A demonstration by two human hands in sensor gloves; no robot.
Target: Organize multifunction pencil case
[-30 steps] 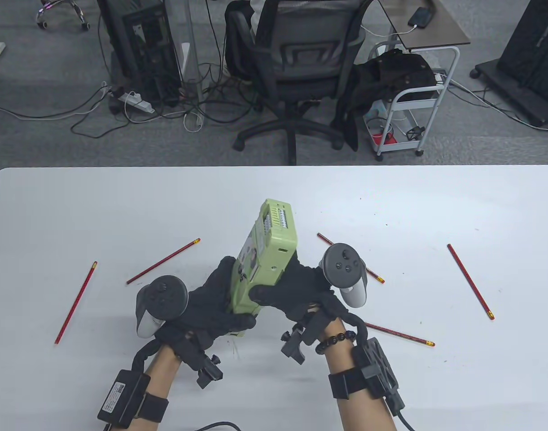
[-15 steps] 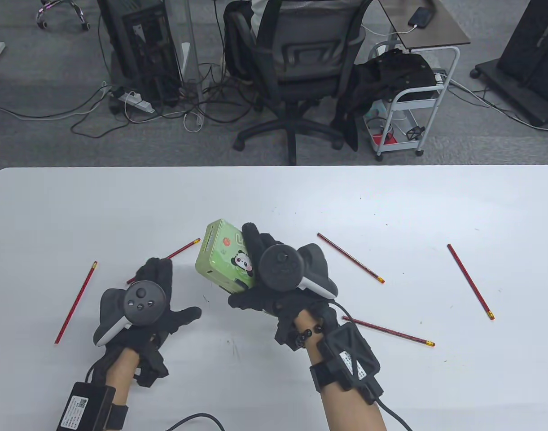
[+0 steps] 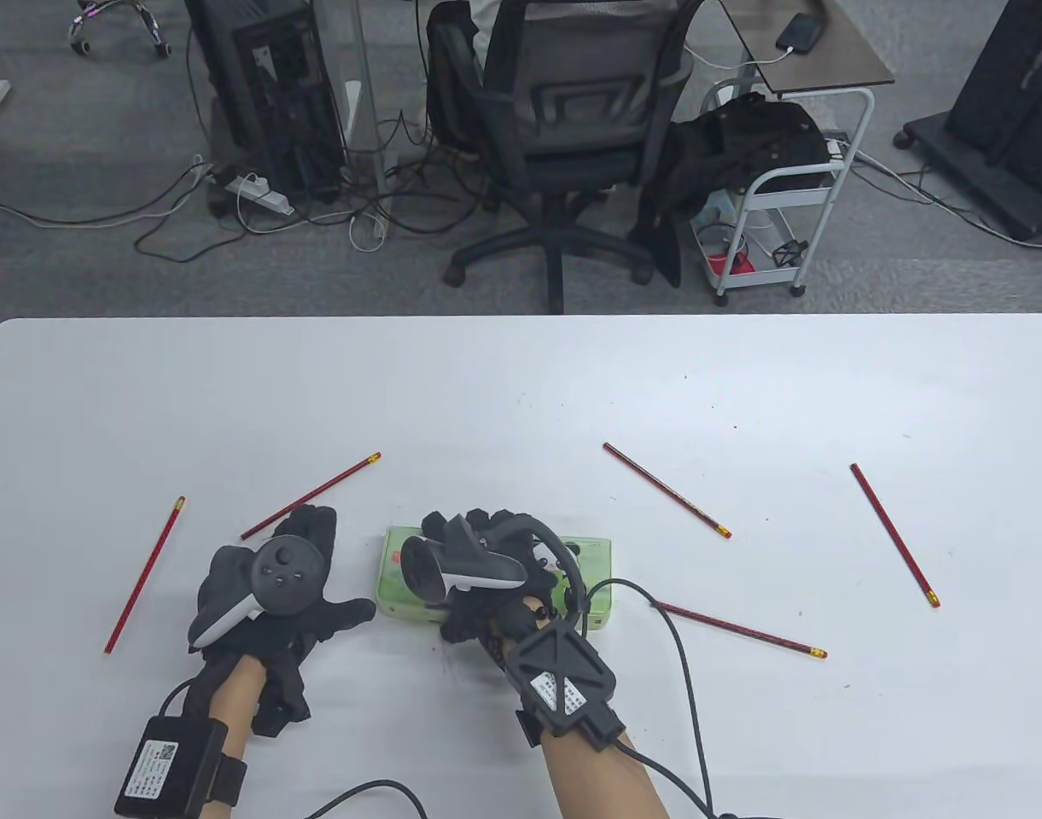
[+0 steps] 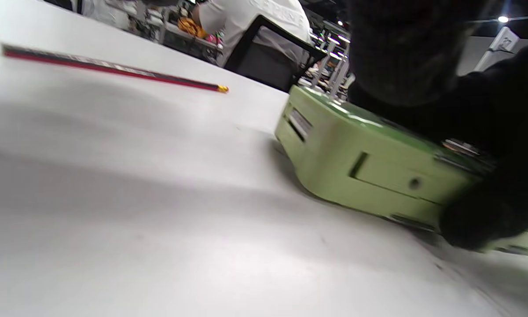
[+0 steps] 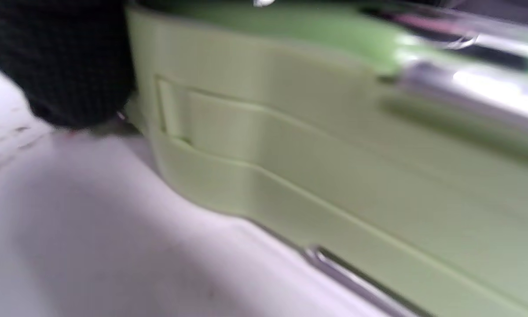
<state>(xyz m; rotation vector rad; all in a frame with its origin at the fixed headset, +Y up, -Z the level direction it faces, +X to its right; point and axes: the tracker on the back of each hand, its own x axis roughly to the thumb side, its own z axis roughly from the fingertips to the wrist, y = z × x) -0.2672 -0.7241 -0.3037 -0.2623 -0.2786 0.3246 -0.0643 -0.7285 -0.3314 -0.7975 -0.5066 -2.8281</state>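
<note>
A white table (image 3: 521,384) fills the lower half of the table view. Just below the middle of the frame a green pencil case (image 3: 593,567) lies flat and closed on the table, its long side running left to right. The right hand (image 3: 478,589) sits over the left half of the case, fingers curled over its far edge and thumb wrapped down the near side, so it is grasping the case. The left hand (image 3: 290,597) rests flat on the table just left of the case, fingers spread and holding nothing; its thumb points toward the case's left end and looks just short of touching it.

Five red pencils lie scattered: one at far left (image 3: 143,576), one at left centre (image 3: 310,496) above the left hand, one right of centre (image 3: 666,490), one at lower right (image 3: 738,630) near the case, and one at far right (image 3: 894,535).

The case seems to be getting set down and steadied, with no pencil yet inside. The next move probably calls for opening the lid, one hand holding the body, then gathering the pencils
</note>
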